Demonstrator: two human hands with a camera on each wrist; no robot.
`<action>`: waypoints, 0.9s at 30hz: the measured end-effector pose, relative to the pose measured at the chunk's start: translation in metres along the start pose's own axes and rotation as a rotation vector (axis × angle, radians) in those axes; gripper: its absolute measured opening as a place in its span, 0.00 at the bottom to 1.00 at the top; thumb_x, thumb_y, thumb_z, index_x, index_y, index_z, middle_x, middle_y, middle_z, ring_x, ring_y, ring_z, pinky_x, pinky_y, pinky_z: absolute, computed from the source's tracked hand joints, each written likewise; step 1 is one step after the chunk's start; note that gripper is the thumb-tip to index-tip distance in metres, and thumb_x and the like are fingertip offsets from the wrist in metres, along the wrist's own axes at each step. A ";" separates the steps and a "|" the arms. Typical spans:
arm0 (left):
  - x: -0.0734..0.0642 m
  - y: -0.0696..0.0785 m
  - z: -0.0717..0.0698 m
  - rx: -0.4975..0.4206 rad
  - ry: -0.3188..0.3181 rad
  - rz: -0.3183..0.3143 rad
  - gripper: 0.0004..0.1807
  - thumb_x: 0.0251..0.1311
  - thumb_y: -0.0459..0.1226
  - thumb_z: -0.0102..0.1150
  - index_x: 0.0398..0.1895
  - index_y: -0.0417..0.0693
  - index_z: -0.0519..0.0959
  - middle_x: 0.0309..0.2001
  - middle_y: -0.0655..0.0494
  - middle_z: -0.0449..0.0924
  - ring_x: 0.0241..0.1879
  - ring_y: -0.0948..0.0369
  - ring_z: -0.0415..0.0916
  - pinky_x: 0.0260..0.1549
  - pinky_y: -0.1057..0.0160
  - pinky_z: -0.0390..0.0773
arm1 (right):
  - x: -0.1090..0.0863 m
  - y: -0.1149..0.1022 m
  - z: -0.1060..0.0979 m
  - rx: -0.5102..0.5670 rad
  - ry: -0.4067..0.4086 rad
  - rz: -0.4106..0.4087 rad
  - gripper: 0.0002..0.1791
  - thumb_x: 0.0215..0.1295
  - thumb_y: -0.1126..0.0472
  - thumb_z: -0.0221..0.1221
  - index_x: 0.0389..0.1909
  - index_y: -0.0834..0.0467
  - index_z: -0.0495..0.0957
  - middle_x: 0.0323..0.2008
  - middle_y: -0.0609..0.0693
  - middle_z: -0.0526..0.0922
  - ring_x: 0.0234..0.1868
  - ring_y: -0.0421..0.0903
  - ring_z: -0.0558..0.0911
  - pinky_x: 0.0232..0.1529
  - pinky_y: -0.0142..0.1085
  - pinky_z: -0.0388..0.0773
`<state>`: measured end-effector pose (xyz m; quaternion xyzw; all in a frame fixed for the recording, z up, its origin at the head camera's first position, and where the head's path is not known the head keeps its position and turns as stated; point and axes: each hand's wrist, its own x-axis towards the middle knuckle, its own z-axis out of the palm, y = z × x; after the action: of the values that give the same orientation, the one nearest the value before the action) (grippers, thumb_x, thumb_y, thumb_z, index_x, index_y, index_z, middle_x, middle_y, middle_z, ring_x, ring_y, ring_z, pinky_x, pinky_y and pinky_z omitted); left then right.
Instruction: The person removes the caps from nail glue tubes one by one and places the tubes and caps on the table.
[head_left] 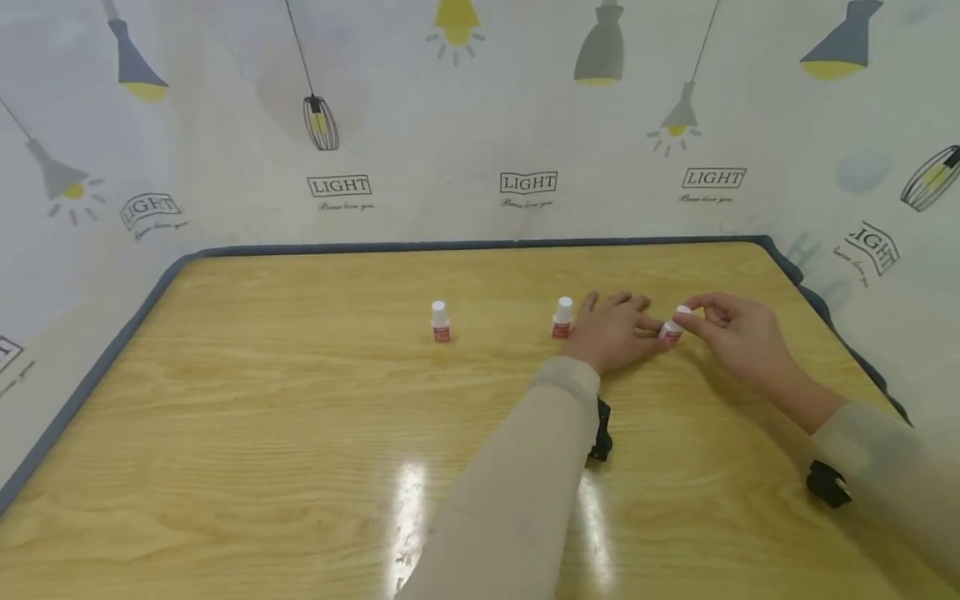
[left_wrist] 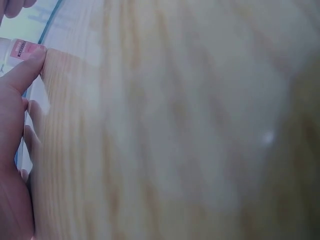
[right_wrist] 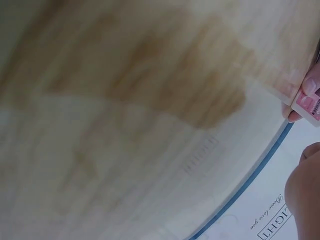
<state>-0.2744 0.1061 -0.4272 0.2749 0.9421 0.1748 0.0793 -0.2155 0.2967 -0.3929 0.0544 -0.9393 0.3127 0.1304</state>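
A small white bottle with a red-and-white label leans to the right near the right side of the table. My right hand pinches its white cap between thumb and index finger. Low on the bottle, my left hand holds it with thumb and index finger, the other fingers spread toward the far side. In the left wrist view the left thumb presses the label near the base. The right wrist view shows the bottle's pink label close to the tabletop, with fingertips on both sides.
Two similar bottles stand upright: one right beside the left hand, another farther left. The glossy wooden table has a dark blue edge along a wall printed with lamps. Black wrist devices sit under both sleeves.
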 end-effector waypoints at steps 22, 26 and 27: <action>0.004 -0.003 0.003 0.018 0.004 -0.005 0.28 0.71 0.74 0.43 0.71 0.91 0.71 0.83 0.78 0.56 0.86 0.68 0.46 0.87 0.47 0.38 | -0.001 0.004 0.004 0.043 0.026 -0.074 0.18 0.73 0.49 0.69 0.50 0.61 0.86 0.15 0.41 0.61 0.16 0.35 0.57 0.19 0.34 0.58; 0.003 -0.002 0.002 0.026 0.011 -0.004 0.28 0.71 0.75 0.42 0.71 0.91 0.71 0.83 0.78 0.57 0.86 0.68 0.47 0.87 0.47 0.39 | -0.001 0.005 0.004 0.039 0.015 -0.014 0.19 0.72 0.45 0.68 0.48 0.57 0.85 0.15 0.41 0.61 0.16 0.37 0.57 0.19 0.36 0.59; 0.003 -0.002 0.002 0.027 0.011 -0.003 0.28 0.71 0.75 0.42 0.71 0.91 0.71 0.83 0.77 0.57 0.86 0.67 0.47 0.87 0.47 0.39 | -0.001 0.005 0.004 0.038 0.015 -0.005 0.19 0.72 0.44 0.68 0.47 0.57 0.85 0.15 0.41 0.61 0.16 0.37 0.57 0.18 0.36 0.59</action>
<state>-0.2773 0.1069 -0.4303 0.2735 0.9452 0.1635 0.0707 -0.2162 0.2985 -0.3992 0.0567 -0.9321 0.3306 0.1370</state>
